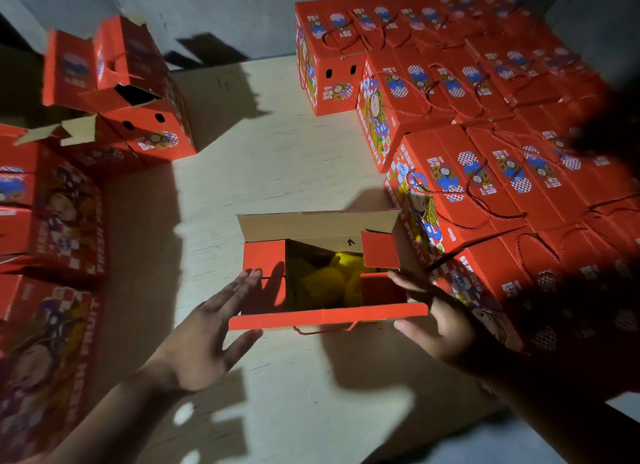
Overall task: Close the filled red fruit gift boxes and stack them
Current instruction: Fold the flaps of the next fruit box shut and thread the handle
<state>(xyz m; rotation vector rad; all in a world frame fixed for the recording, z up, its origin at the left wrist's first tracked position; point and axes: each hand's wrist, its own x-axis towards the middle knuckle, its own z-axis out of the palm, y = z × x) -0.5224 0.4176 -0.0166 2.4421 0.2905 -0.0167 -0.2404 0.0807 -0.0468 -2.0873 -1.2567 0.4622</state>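
Note:
An open red fruit gift box [325, 316] stands in the middle of the pale floor sheet. Yellow net-wrapped fruit [322, 283] shows inside it. Its far flap stands up, showing brown cardboard, and two small red side flaps are folded partly in. My left hand [207, 328] is flat and spread, fingertips touching the box's left side flap. At the box's right corner my right hand [433, 321] has fingers on the side flap and thumb under the front flap's end. A red cord handle hangs below the front flap.
A stepped stack of closed red boxes [485, 172] with cord handles fills the right side. More red boxes, some with open flaps [138, 110], stand at the back left, others [52, 221] along the left edge. A grey wall runs behind.

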